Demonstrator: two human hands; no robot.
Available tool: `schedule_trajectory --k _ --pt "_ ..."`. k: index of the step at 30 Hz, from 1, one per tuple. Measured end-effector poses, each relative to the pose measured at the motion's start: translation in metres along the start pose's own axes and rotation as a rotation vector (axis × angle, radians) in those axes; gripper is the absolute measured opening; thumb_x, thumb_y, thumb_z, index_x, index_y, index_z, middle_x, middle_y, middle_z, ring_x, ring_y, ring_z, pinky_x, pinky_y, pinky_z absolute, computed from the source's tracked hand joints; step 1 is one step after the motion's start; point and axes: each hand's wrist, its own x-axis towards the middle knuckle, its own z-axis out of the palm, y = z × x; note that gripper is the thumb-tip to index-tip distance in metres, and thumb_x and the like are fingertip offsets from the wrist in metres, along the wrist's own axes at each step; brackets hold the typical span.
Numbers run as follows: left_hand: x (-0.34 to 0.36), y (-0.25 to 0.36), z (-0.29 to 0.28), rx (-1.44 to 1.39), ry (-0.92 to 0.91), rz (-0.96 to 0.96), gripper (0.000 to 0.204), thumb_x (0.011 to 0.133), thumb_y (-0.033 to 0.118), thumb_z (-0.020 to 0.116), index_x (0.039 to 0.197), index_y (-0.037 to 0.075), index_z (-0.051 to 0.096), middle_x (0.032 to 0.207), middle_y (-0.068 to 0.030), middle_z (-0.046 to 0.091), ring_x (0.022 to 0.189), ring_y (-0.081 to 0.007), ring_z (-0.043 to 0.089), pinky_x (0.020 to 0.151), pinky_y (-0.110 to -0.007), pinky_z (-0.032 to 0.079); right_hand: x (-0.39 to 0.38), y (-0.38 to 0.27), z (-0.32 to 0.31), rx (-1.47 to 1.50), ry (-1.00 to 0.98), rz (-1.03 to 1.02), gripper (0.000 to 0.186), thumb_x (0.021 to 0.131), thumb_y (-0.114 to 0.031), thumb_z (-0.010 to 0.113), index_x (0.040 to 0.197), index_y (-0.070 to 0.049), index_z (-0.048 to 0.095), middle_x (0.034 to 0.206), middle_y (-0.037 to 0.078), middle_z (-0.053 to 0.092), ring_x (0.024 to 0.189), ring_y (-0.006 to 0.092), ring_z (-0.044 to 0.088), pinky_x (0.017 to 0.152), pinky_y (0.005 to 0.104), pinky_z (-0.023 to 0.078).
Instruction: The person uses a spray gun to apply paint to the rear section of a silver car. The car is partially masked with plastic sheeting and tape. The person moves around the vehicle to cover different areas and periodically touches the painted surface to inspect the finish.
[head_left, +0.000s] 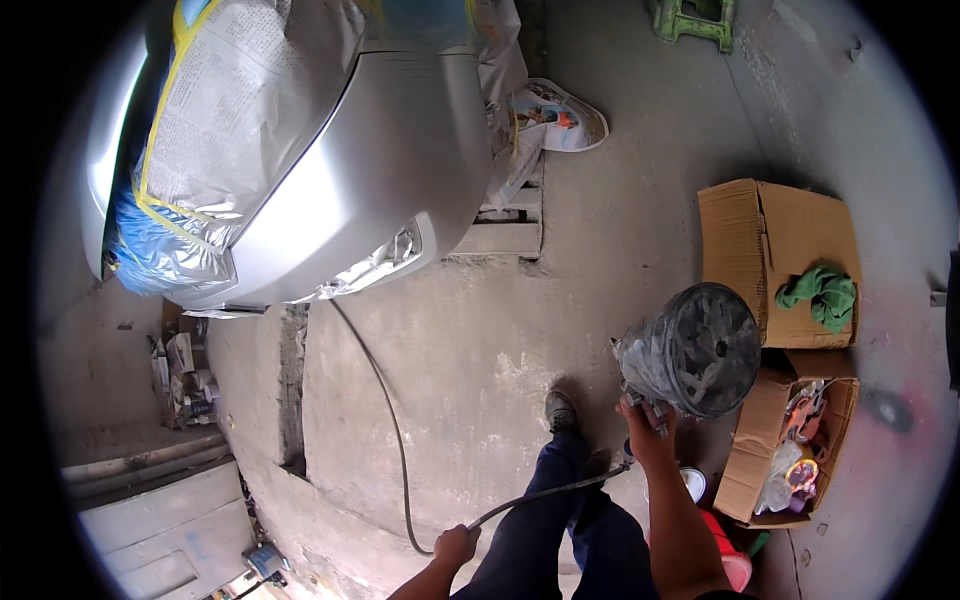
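I'm gripping spray gun [705, 350], right hand [636, 410] — hose [392, 425], left hand [457, 545].
My tugging could be scraping hose against bumper [400, 170].

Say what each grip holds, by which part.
Left grip: the long black hose, partway along. Right grip: the metal spray gun with round dark cup, at its handle.

The person's bare left forearm [425, 578] enters at the near edge, left of centre, and slants right to the left hand [457, 545], curled into a fist-like grip. The bare right arm [683, 505] reaches farther from the near right, nearly straight, to the right hand [650, 415], likewise curled in a grip. Dark-trousered legs [540, 520] stand between them.
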Motion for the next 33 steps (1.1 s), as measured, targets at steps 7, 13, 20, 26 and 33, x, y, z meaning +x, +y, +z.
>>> schedule_trajectory --k 7,13,20,26,33 --pt "-0.024 -0.084 0.001 0.047 -0.013 -0.267 0.052 0.088 0.049 0.047 0.098 0.002 0.066 0.101 -0.0251 0.065 0.099 -0.0407 0.062 0.086 -0.048 0.049 -0.058 0.013 0.024 0.193 0.077 0.124 0.023 0.088 -0.010 0.064 0.109 -0.004 0.054 0.097 0.002 0.058 0.079 0.0092 0.057 0.072 0.0278 0.051" --pt "-0.004 -0.194 0.001 0.056 0.010 -0.314 0.054 0.088 0.050 0.047 0.100 0.000 0.065 0.101 -0.0240 0.066 0.100 -0.0403 0.062 0.088 -0.047 0.048 -0.101 0.043 0.086 0.379 0.094 0.053 0.038 0.091 -0.015 0.062 0.125 -0.007 0.048 0.122 0.005 0.054 0.092 0.0100 0.053 0.076 0.0259 0.046" --pt "0.074 -0.297 0.028 -0.003 0.017 -0.204 0.056 0.088 0.052 0.047 0.100 0.000 0.065 0.101 -0.0250 0.065 0.101 -0.0405 0.061 0.089 -0.048 0.047 -0.119 0.093 0.197 0.329 0.214 -0.047 0.039 0.091 -0.018 0.062 0.126 -0.010 0.046 0.124 0.005 0.054 0.084 0.0095 0.052 0.073 0.0260 0.045" --pt "0.112 -0.365 -0.013 -0.061 0.162 -0.146 0.049 0.087 0.046 0.053 0.091 -0.002 0.064 0.087 -0.0258 0.066 0.089 -0.0432 0.063 0.080 -0.050 0.048 -0.125 0.139 0.303 0.377 0.286 -0.217 0.037 0.092 -0.026 0.060 0.123 -0.011 0.048 0.120 0.002 0.057 0.074 0.0101 0.054 0.063 0.0233 0.045" --pt "0.169 -0.381 -0.067 0.022 0.275 -0.082 0.038 0.086 0.040 0.055 0.088 0.002 0.060 0.085 -0.0222 0.066 0.086 -0.0417 0.063 0.077 -0.051 0.048 -0.089 0.169 0.342 0.388 0.245 -0.225 0.032 0.094 -0.033 0.055 0.118 -0.011 0.052 0.104 -0.001 0.058 0.072 0.0080 0.055 0.055 0.0232 0.043"
